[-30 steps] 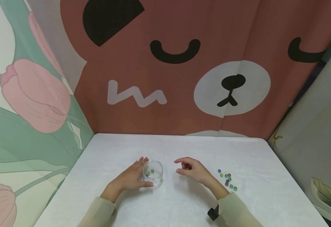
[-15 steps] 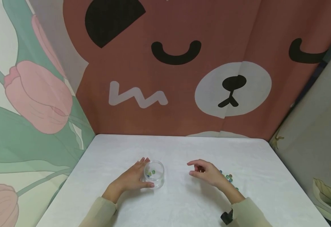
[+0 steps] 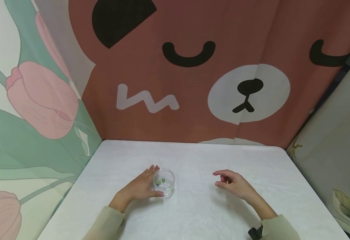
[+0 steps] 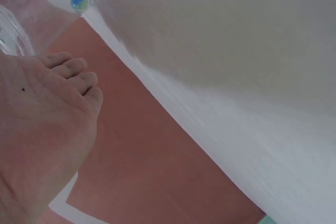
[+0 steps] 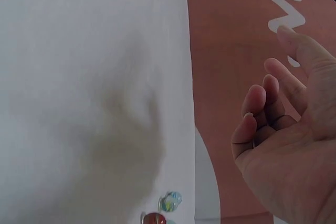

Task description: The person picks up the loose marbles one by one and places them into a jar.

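Note:
A clear round jar (image 3: 169, 191) stands on the white table left of centre with a few green and blue marbles (image 3: 163, 180) inside. My left hand (image 3: 140, 186) holds its left side, thumb in front and fingers behind. In the left wrist view, a blue-green marble (image 4: 79, 1) shows through the jar wall (image 4: 47, 11). Well to the right, my right hand (image 3: 233, 183) hovers over the table, fingers loosely curled, nothing visible in its grasp. Close below it in the right wrist view lie a blue-green marble (image 5: 170, 201) and a red marble (image 5: 155, 218); the head view has them hidden behind the hand and forearm.
A white cloth covers the table (image 3: 190, 216). Behind it hangs a reddish-brown curtain (image 3: 190, 123) with a bear's face. A tulip-print curtain (image 3: 42, 100) borders the left, a pale one (image 3: 331, 140) the right. A black device (image 3: 255, 232) sits at my right wrist.
My right hand has moved right, away from the jar, and now covers the loose marbles in the head view. The left hand stays at the jar.

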The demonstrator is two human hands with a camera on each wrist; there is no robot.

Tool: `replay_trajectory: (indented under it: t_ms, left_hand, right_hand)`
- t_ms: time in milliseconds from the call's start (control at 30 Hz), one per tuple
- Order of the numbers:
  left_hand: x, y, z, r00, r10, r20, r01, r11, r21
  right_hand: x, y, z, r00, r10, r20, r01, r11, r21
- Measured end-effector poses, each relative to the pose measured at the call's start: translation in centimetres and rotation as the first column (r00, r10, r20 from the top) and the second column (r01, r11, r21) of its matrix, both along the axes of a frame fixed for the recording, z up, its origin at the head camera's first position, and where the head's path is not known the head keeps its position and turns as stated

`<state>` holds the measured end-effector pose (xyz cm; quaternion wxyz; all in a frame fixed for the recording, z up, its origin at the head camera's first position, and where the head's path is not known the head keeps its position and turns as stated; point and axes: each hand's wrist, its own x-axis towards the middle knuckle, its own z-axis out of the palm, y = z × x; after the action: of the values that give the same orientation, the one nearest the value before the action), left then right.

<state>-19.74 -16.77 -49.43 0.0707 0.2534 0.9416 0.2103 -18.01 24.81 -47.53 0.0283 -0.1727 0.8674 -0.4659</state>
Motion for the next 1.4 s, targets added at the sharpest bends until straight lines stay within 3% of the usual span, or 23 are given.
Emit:
replay_trajectory:
  t_ms: [500,700,900,1133,1400]
  left_hand:
    - [0.0,0.1,0.0,1.000,-0.003,0.003,0.003,1.000,0.011]
    - [0.0,0.2,0.0,1.000,-0.016,-0.010,0.016,1.000,0.016]
    - [-0.1,0.1,0.1,0.999,-0.027,-0.032,0.027,1.000,0.015]
    - [-0.1,0.1,0.0,0.999,-0.023,-0.026,0.024,1.000,0.018]
    - [0.0,0.1,0.1,1.000,-0.007,-0.015,0.007,1.000,0.011]
  right_hand:
    - [1.0,3.0,-0.5,0.999,-0.028,-0.021,0.028,0.999,0.026]
    - [1.4,4.6,-0.6,0.999,-0.042,0.035,0.041,0.999,0.029]
    - [1.8,6.0,-0.5,0.999,-0.018,0.035,0.017,0.999,0.031]
    - [1.9,8.0,-0.5,0.995,0.008,0.095,-0.012,0.999,0.040]
    - [1.8,9.7,-0.9,0.987,-0.034,0.156,0.020,0.996,0.089]
